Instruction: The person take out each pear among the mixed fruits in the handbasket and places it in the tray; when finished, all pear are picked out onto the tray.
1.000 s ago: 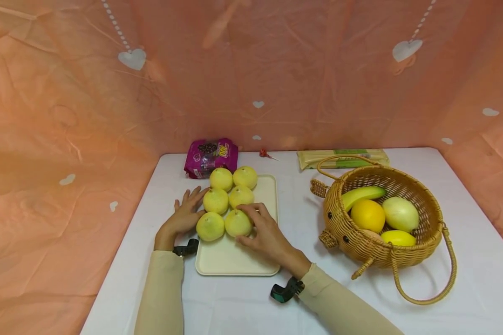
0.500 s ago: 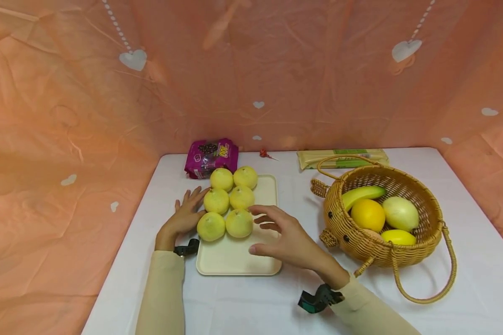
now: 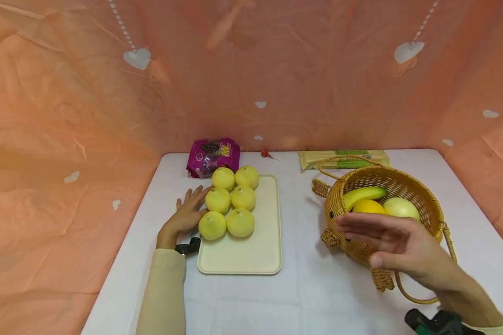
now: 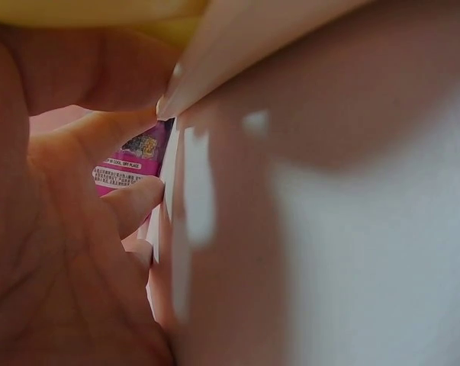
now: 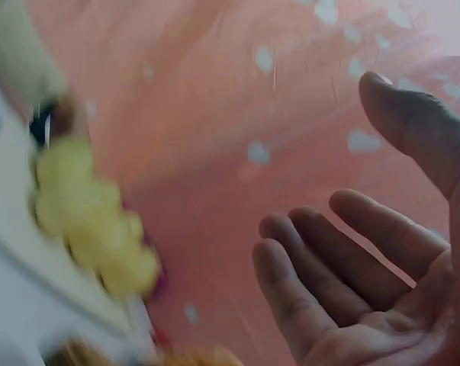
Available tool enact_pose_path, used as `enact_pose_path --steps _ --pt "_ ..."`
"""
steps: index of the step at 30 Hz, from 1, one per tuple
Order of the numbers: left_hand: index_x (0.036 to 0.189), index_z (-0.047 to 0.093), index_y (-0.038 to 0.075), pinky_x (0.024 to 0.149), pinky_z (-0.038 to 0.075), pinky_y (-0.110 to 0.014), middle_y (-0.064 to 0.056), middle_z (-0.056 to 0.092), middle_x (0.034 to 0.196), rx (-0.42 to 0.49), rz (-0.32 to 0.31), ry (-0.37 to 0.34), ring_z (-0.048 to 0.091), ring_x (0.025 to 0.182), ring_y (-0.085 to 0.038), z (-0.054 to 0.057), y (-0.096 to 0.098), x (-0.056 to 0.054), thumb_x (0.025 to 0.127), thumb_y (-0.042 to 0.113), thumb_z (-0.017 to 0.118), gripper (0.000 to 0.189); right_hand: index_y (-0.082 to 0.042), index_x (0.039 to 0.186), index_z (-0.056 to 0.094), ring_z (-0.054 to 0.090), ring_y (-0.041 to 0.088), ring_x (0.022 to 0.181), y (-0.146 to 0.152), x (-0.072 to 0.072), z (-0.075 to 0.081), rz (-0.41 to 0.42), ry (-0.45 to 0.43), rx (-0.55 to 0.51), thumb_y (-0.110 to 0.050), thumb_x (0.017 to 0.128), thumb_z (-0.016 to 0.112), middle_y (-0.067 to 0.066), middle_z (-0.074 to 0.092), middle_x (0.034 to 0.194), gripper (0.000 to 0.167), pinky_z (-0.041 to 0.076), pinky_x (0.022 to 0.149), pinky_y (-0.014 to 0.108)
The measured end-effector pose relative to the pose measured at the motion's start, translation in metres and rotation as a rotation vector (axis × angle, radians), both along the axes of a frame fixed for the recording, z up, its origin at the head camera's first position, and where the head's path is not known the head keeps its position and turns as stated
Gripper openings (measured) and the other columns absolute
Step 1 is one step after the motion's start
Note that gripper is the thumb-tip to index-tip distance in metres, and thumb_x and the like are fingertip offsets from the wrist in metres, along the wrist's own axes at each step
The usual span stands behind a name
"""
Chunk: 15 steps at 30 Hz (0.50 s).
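Observation:
Several round yellow fruits [image 3: 218, 201] sit in two columns on a cream tray [image 3: 241, 261], filling its left and upper part. My left hand [image 3: 186, 217] rests at the tray's left side, fingers spread, with thumb and forefinger against the fruits. From the left wrist view, the palm [image 4: 54, 252] and fingers show beside the tray's edge. My right hand [image 3: 402, 246] is in the air in front of a wicker basket [image 3: 432, 204], fingers extended, thumb apart, nothing held. The right wrist view shows its palm [image 5: 397, 335] bare. In the head view it hides part of the basket's front.
The basket holds a banana-shaped fruit [image 3: 363, 195], an orange fruit [image 3: 366, 206] and a pale round one [image 3: 401, 207]. Along the back lie a purple snack bag [image 3: 213, 158], a small red lollipop [image 3: 265, 153] and a long beige-green packet [image 3: 318, 160]. A peach cloth hangs behind.
My right hand has let go of the nearest right-column fruit and moved right, away from the tray to the basket. The left hand and the fruits stay in place.

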<state>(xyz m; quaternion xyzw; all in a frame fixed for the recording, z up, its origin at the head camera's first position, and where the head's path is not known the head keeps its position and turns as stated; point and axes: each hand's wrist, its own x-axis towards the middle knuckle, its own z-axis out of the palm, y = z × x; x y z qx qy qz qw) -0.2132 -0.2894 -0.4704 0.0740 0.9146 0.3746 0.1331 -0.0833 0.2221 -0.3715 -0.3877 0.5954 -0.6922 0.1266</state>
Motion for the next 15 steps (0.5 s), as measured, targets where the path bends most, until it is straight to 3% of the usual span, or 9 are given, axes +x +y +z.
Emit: enact_pose_path --steps 3,6,9,12,15 --pt "0.173 0.033 0.017 0.125 -0.025 -0.075 -0.025 0.007 0.183 0.007 -0.009 -0.002 -0.017 0.167 -0.052 -0.001 0.0 -0.001 0.102 0.021 0.054 0.075 0.018 0.157 0.042 0.063 0.023 0.146 0.037 -0.002 0.012 -0.12 0.024 0.159 0.023 0.095 0.064 0.022 0.059 0.16 0.066 0.056 0.113 0.03" --pt "0.173 0.035 0.017 0.125 -0.024 -0.075 -0.026 0.008 0.183 0.002 -0.01 0.005 -0.015 0.168 -0.053 -0.002 0.001 -0.001 0.101 0.022 0.055 0.075 0.009 0.157 0.05 0.066 0.012 0.141 0.065 -0.007 0.022 -0.235 0.052 0.401 0.025 0.093 0.065 0.01 0.066 0.156 0.068 0.059 0.105 0.023" --pt "0.173 0.034 0.016 0.125 -0.024 -0.076 -0.027 0.007 0.183 -0.008 -0.016 0.006 -0.016 0.167 -0.054 -0.002 0.0 -0.003 0.102 0.022 0.054 0.074 -0.002 0.156 0.057 0.067 0.001 0.135 0.084 -0.017 0.028 -0.315 0.103 0.631 0.017 0.095 0.07 -0.002 0.07 0.151 0.065 0.06 0.098 0.018" --pt "0.174 0.033 0.016 0.125 -0.024 -0.075 -0.025 0.007 0.183 -0.018 -0.012 -0.001 -0.016 0.168 -0.052 -0.002 0.0 -0.004 0.103 0.02 0.054 0.074 -0.013 0.154 0.062 0.065 -0.009 0.128 0.098 -0.031 0.032 -0.37 0.1 0.831 0.002 0.098 0.077 -0.016 0.07 0.147 0.06 0.061 0.09 0.016" --pt "0.174 0.032 0.017 0.126 -0.024 -0.074 -0.023 0.007 0.184 -0.019 -0.012 -0.008 -0.016 0.168 -0.05 -0.003 0.001 -0.003 0.104 0.019 0.054 0.073 -0.017 0.151 0.066 0.061 -0.017 0.121 0.104 -0.044 0.035 -0.401 0.074 0.998 -0.014 0.1 0.081 -0.011 0.072 0.146 0.053 0.061 0.085 0.017"
